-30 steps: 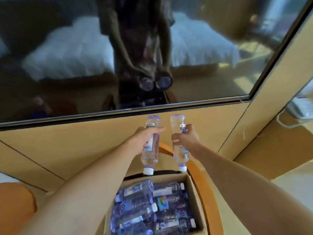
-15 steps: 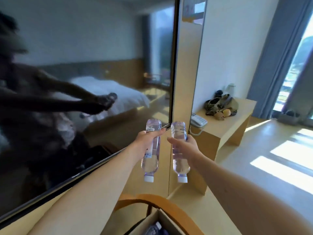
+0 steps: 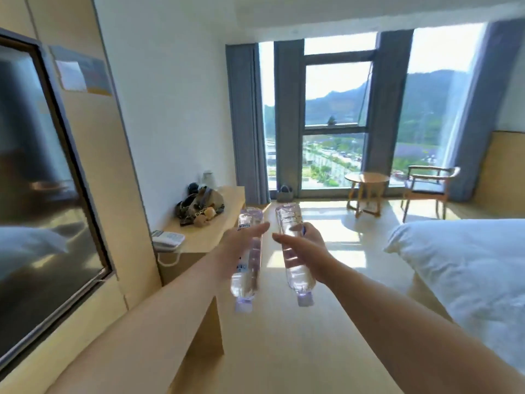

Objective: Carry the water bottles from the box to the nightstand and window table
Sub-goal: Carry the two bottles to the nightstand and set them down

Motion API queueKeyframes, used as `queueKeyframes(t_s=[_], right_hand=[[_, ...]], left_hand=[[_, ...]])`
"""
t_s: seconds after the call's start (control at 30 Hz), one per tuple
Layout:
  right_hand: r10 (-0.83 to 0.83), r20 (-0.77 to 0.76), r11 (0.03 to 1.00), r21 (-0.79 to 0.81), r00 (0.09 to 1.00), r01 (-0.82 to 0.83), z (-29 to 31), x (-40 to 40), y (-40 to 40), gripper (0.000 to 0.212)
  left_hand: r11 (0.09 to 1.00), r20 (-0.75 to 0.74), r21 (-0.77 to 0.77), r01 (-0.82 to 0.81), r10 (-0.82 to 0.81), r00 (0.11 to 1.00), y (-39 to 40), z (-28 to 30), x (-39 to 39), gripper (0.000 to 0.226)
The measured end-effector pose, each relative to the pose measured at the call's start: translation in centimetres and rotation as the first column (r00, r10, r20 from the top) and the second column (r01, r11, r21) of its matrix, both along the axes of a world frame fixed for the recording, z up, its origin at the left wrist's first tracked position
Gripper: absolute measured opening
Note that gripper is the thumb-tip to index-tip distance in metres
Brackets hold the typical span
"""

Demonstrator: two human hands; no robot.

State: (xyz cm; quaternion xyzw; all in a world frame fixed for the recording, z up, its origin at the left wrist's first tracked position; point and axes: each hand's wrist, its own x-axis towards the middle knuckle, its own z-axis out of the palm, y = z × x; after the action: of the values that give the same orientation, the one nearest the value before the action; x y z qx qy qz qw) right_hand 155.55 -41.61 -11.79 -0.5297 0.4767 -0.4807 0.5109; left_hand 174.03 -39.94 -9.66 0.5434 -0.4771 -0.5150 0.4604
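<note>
My left hand (image 3: 235, 245) grips a clear water bottle (image 3: 246, 280) held upside down, its white cap pointing at the floor. My right hand (image 3: 305, 251) grips a second clear water bottle (image 3: 295, 268), also cap down, just to the right of the first. Both bottles hang in front of me at chest height, a small gap between them. A small round wooden window table (image 3: 366, 177) stands far ahead by the tall window. The box of bottles is out of view.
A long wooden desk (image 3: 204, 237) along the left wall carries a white telephone (image 3: 167, 239) and a bag (image 3: 200, 206). A dark wall screen (image 3: 42, 194) hangs at left. The white bed (image 3: 466, 265) fills the right. A wooden armchair (image 3: 426, 186) stands beside the window table.
My view has swung right from the wall screen and box to the room and window. Both hands keep their bottles and hold them out ahead.
</note>
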Motion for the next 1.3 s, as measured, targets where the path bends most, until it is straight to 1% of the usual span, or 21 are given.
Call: queueKeyframes(t_s=[0.07, 0.1, 0.23, 0.33, 0.37, 0.47, 0.57, 0.7, 0.8, 0.93, 1.0, 1.07, 1.17, 1.3], right_hand=[[-0.102, -0.014, 0.995, -0.023, 0.995, 0.102, 0.2, -6.5, 0.2, 0.052], [-0.151, -0.021, 0.988, -0.035, 0.988, 0.151, 0.3, -9.8, 0.4, 0.053], [-0.341, -0.03, 0.939, -0.053, 0.94, 0.339, 0.5, -23.3, 2.3, 0.066], [-0.476, -0.044, 0.879, -0.055, 0.879, 0.473, 0.4, -34.0, 4.6, 0.065], [-0.517, -0.047, 0.856, -0.054, 0.855, 0.515, 0.3, -37.4, 5.4, 0.063], [-0.631, -0.059, 0.776, -0.048, 0.774, 0.629, -0.1, -46.4, 8.2, 0.058], [-0.741, -0.047, 0.671, -0.023, 0.67, 0.741, -0.7, -55.3, 11.8, 0.057], [-0.862, -0.061, 0.504, 0.0, 0.503, 0.864, -1.5, -65.7, 17.0, 0.066], [-0.92, -0.084, 0.385, 0.003, 0.384, 0.923, -2.1, -71.7, 20.3, 0.071], [-0.967, -0.109, 0.229, 0.006, 0.229, 0.973, -3.5, -79.1, 23.7, 0.083], [-0.981, -0.112, 0.158, 0.009, 0.158, 0.987, -4.0, -82.4, 24.7, 0.083], [-0.988, -0.116, 0.098, 0.004, 0.098, 0.995, -4.3, -85.7, 25.2, 0.08], [-0.988, -0.158, 0.003, -0.019, 0.0, 1.0, -4.3, -90.9, 24.9, 0.087], [-0.974, -0.201, -0.101, -0.035, -0.106, 0.994, -2.8, -98.0, 23.9, 0.082]], left_hand=[[0.992, 0.001, -0.003, 0.128, -0.128, 0.992, -1.3, 0.4, -6.5, 0.077], [0.984, -0.002, -0.009, 0.176, -0.177, 0.984, -1.8, 0.6, -9.8, 0.08], [0.933, -0.031, -0.034, 0.358, -0.359, 0.933, -3.3, 1.0, -23.6, 0.065], [0.88, -0.058, -0.02, 0.474, -0.475, 0.878, -3.3, 1.0, -34.4, 0.052], [0.856, -0.057, -0.017, 0.516, -0.516, 0.855, -3.1, 0.9, -37.8, 0.051], [0.785, -0.043, -0.018, 0.619, -0.619, 0.784, -2.2, 0.5, -47.3, 0.058], [0.723, -0.066, 0.008, 0.691, -0.689, 0.722, -0.8, 0.1, -57.7, 0.054], [0.58, -0.069, 0.045, 0.813, -0.81, 0.582, 2.4, 0.0, -70.8, 0.05], [0.465, -0.069, 0.068, 0.883, -0.88, 0.469, 4.5, -0.4, -78.7, 0.049], [0.292, -0.061, 0.084, 0.953, -0.953, 0.298, 6.6, -1.6, -87.9, 0.047], [0.222, -0.064, 0.089, 0.971, -0.972, 0.228, 7.2, -2.2, -92.4, 0.047], [0.177, -0.052, 0.085, 0.98, -0.982, 0.182, 7.3, -2.4, -97.0, 0.049], [0.108, -0.034, 0.066, 0.992, -0.993, 0.111, 6.7, -2.3, -104.1, 0.059], [0.04, -0.008, 0.073, 0.997, -0.999, 0.041, 5.1, -0.8, -113.7, 0.056]])
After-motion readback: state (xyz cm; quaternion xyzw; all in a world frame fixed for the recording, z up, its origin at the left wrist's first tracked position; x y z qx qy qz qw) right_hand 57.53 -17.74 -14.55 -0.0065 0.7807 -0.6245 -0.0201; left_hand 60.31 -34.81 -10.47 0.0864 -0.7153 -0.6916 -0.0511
